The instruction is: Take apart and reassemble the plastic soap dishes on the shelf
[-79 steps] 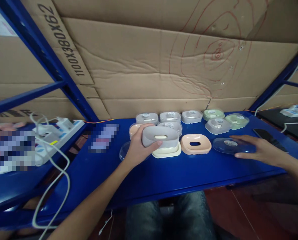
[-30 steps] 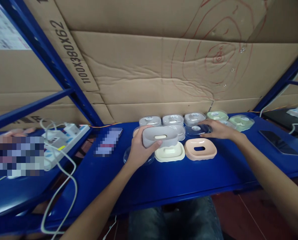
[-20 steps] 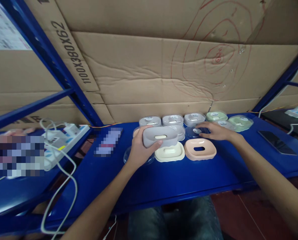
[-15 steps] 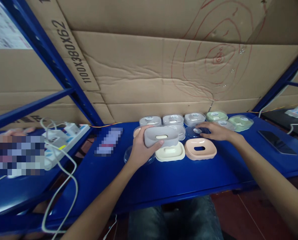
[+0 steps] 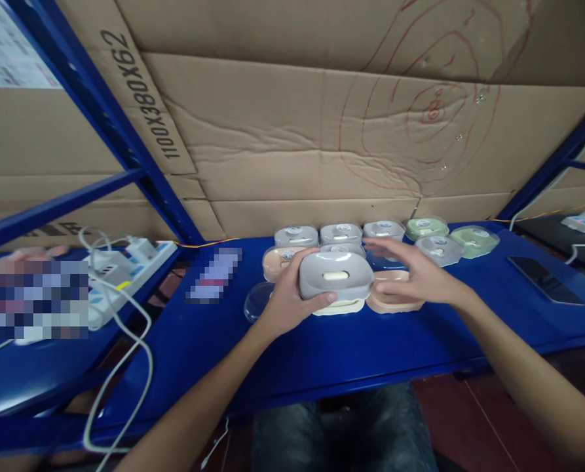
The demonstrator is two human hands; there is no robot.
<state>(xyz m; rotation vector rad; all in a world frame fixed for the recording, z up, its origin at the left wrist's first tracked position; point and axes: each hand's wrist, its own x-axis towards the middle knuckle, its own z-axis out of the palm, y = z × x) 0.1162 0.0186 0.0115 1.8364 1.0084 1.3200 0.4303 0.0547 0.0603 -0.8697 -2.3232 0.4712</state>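
Observation:
My left hand (image 5: 292, 298) grips a grey soap box (image 5: 337, 285) by its left side, thumb on the front wall. A small cream oval piece (image 5: 335, 276) shows in the box's middle. To the right, my right hand (image 5: 415, 270) has its fingers apart, close by the box's right end and holding nothing. Below and behind the held box, a cream soap dish (image 5: 339, 307) is mostly hidden. A peach soap dish (image 5: 395, 303) lies under my right hand, partly covered by it. Left of my left hand lies a clear lid (image 5: 257, 303).
Several lidded soap boxes stand along the back, among them a grey one (image 5: 296, 236), a peach one (image 5: 274, 263) and a green one (image 5: 475, 242). A phone (image 5: 545, 280) lies at the right. A power strip (image 5: 125, 278) with cables lies at the left.
The grey soap box has moved right, its upper face now turned more toward me. My right hand has come off the clear lid behind and moved closer to the box.

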